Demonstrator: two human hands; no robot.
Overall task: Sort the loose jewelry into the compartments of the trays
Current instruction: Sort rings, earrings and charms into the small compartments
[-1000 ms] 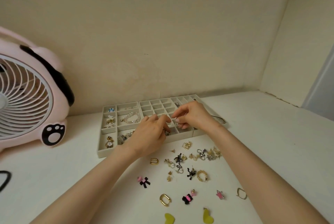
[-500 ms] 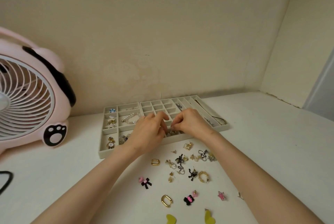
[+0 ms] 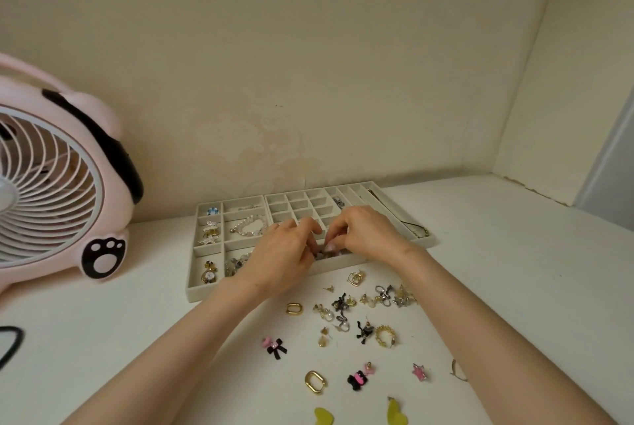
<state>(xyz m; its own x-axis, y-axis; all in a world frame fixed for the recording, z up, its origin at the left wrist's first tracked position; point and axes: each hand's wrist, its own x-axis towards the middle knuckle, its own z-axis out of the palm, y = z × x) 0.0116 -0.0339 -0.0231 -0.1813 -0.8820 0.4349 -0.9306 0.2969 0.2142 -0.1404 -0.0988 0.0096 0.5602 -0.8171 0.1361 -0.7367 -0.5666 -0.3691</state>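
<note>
Loose jewelry (image 3: 360, 315), mostly earrings and small charms, lies scattered on the white counter (image 3: 514, 287) between the trays and the front edge. The left tray (image 3: 190, 289) and right tray (image 3: 427, 244) stand side by side near the back edge, their long axis running roughly along the wall. The left tray already holds a pearl bracelet (image 3: 248, 225) and several brooch-like pieces.

The left hand (image 3: 281, 260) and right hand (image 3: 363, 236) meet fingertip to fingertip over a front-row compartment of the right tray, where small dark pieces (image 3: 321, 255) show. Fingers of both are curled inward. Whether either grips a piece cannot be told, as the contact is too small to read.

The unsorted scatter lies toward the person from both hands. Its densest cluster sits just beside the right forearm, so the right hand is probably the nearer for the next pick. A gold oval hoop (image 3: 294, 308) lies closer to the left forearm. A pink fan (image 3: 51, 191) stands at the counter's left edge.
</note>
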